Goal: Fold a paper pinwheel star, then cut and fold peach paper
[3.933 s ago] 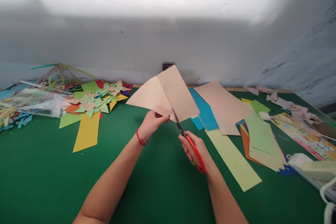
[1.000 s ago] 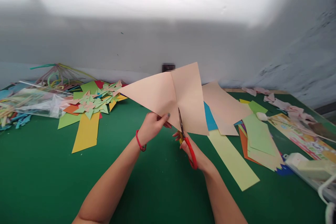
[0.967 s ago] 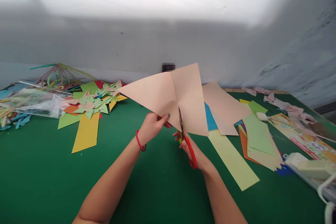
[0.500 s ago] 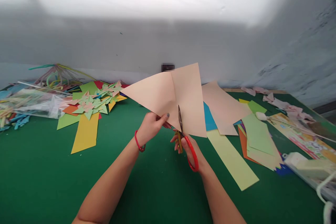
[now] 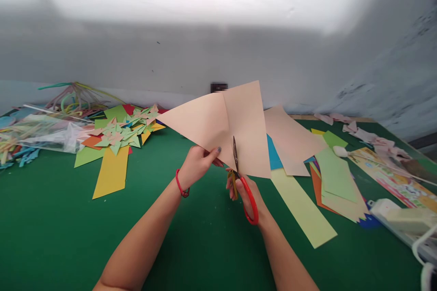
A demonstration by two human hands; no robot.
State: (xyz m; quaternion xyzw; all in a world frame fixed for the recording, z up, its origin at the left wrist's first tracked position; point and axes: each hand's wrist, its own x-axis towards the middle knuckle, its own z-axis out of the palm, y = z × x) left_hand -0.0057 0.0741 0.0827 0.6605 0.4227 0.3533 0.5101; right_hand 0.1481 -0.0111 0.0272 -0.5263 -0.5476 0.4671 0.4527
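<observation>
A large peach sheet of paper (image 5: 208,118), creased down its middle, is held up above the table. My left hand (image 5: 200,163) pinches its lower edge, thumb on the near face and fingers behind. In my right hand (image 5: 247,195) are scissors with red handles (image 5: 251,204), thumb through one loop. One dark scissor blade lies in front of the paper, pointing up near the crease at its lower edge; the other blade is mostly hidden behind the sheet. A second handle part, yellowish in look, shows by my right fingers.
On the green table (image 5: 191,245), folded paper stars (image 5: 123,134) and a yellow strip (image 5: 112,173) lie left. Further left is a plastic bag (image 5: 68,138). To the right are a pale yellow strip (image 5: 303,209), green papers (image 5: 336,175) and a white power strip (image 5: 392,213).
The scissors and my right hand have shifted very slightly to the right, and the sheet's right part has moved a little with them. My left hand keeps its pinch.
</observation>
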